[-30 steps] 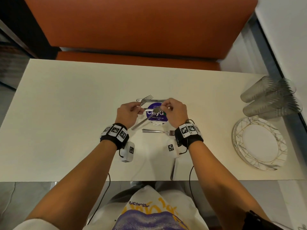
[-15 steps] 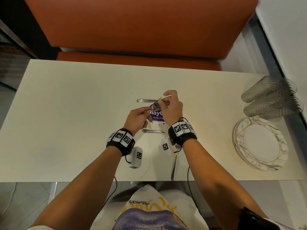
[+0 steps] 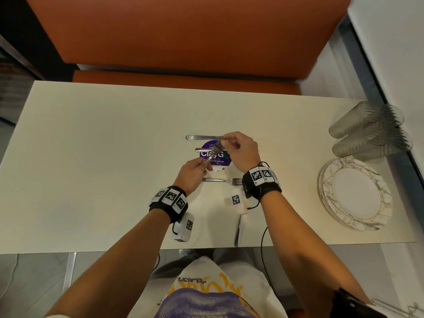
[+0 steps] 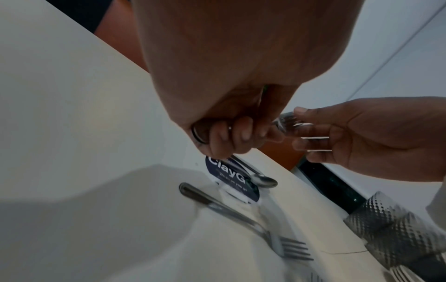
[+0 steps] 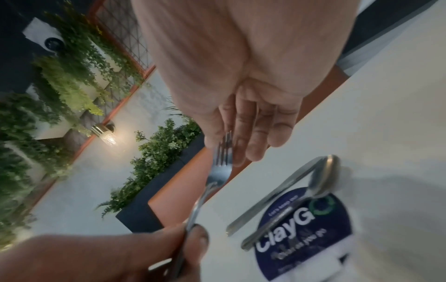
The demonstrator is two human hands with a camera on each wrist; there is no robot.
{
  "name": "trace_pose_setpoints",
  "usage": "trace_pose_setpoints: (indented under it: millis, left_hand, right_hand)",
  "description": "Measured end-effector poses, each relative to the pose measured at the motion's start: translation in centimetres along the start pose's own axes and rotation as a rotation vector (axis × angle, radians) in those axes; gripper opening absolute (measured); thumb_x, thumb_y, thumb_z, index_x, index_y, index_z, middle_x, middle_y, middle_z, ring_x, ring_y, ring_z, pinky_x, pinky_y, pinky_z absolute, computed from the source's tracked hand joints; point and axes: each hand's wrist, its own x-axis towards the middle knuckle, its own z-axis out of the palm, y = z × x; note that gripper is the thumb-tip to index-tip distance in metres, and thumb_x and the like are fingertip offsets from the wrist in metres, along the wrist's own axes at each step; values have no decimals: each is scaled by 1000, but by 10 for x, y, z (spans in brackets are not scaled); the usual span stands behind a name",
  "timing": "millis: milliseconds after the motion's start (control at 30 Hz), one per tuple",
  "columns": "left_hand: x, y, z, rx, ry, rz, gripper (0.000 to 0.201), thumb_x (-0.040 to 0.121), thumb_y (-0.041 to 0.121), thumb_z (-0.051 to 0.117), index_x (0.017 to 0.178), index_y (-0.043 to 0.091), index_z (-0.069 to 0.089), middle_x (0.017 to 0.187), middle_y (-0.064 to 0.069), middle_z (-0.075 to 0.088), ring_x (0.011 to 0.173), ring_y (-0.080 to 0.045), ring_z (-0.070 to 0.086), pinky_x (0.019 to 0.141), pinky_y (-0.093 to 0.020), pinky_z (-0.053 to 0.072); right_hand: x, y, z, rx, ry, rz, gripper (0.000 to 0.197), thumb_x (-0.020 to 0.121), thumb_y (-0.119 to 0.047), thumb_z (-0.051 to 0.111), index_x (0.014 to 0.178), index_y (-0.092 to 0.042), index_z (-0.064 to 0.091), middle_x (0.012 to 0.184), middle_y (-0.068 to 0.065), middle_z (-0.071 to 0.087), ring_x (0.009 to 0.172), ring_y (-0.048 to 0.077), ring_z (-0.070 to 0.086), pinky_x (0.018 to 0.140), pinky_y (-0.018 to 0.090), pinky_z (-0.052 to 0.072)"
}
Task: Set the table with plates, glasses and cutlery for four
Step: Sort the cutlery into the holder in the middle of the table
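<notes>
Above the purple round sticker [image 3: 218, 160] on the cream table [image 3: 103, 157], both hands share one metal fork [image 3: 214, 150]. My left hand [image 3: 203, 165] grips its handle, fingers curled round it [image 4: 231, 133]. My right hand [image 3: 226, 143] pinches the tines [image 5: 224, 150] between thumb and fingers. On the table lie a spoon [image 5: 321, 183] and a long piece beside it [image 3: 202, 137] at the sticker, and another fork [image 3: 220, 180] nearer to me. A stack of white plates with gold lines [image 3: 353, 193] and several ribbed glasses [image 3: 371, 131] stand at the right edge.
One more piece of cutlery [image 3: 238, 230] lies at the table's front edge, under my right wrist. An orange bench [image 3: 183, 37] runs along the far side. A grey wall closes off the right.
My left hand has moved right and nearer to me with the fork handle. The right hand has shifted to the fork's tines, slightly farther out. The cutlery on the table has not moved.
</notes>
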Motion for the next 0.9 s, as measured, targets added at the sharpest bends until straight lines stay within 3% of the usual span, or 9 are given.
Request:
trace_pose_setpoints:
  millis: [133, 267, 400, 567, 700, 833, 900]
  left_hand:
    - [0, -10, 5, 88, 30, -30, 35, 102, 27, 46, 72, 25, 64, 69, 5, 58, 69, -18, 52, 69, -33, 38]
    - [-3, -13, 6, 257, 40, 17, 33, 106, 28, 44, 80, 23, 64, 89, 0, 69, 83, -18, 59, 71, -30, 42]
    - [-1, -19, 5, 308, 32, 53, 34, 109, 29, 41, 83, 23, 63, 91, 0, 69, 85, -20, 61, 76, -35, 47]
    - [-1, -18, 2, 281, 20, 78, 34, 109, 29, 42, 84, 22, 63, 70, 4, 62, 60, -17, 55, 64, -33, 48]
    - [-1, -9, -3, 269, 33, 116, 31, 109, 26, 44, 91, 16, 67, 65, 8, 63, 61, -12, 58, 64, -21, 47]
    - [12, -4, -9, 321, 51, 149, 30, 109, 30, 45, 91, 26, 69, 71, 11, 74, 74, -10, 65, 76, -28, 49]
    - [14, 0, -9, 332, 47, 156, 29, 109, 31, 45, 91, 28, 68, 76, 12, 77, 76, -13, 68, 78, -29, 52]
  right_hand:
    - [-16, 39, -10, -201, -59, 152, 15, 93, -29, 68, 104, -20, 73, 101, -2, 74, 90, 13, 66, 79, 21, 51]
    - [-37, 81, -9, -490, -220, 315, 26, 82, -41, 74, 106, -29, 69, 105, -1, 66, 103, 22, 60, 92, 40, 53]
    - [-49, 91, -6, -643, -241, 352, 26, 83, -40, 73, 107, -31, 68, 113, 2, 57, 111, 25, 51, 95, 41, 50]
    - [-50, 91, -4, -596, -206, 359, 8, 84, -33, 74, 86, -30, 67, 99, -2, 65, 102, 24, 57, 90, 42, 52]
    - [-44, 78, -14, -397, -167, 281, 17, 81, -20, 78, 75, -29, 65, 85, -7, 70, 82, 15, 64, 81, 33, 56]
    - [-34, 50, -30, -277, -206, 85, 8, 82, -23, 81, 84, -22, 73, 83, -11, 70, 75, -1, 61, 68, 13, 43]
    - [-28, 33, -34, -251, -207, 14, 5, 83, -21, 80, 86, -21, 75, 83, -13, 70, 72, -8, 58, 67, 8, 37]
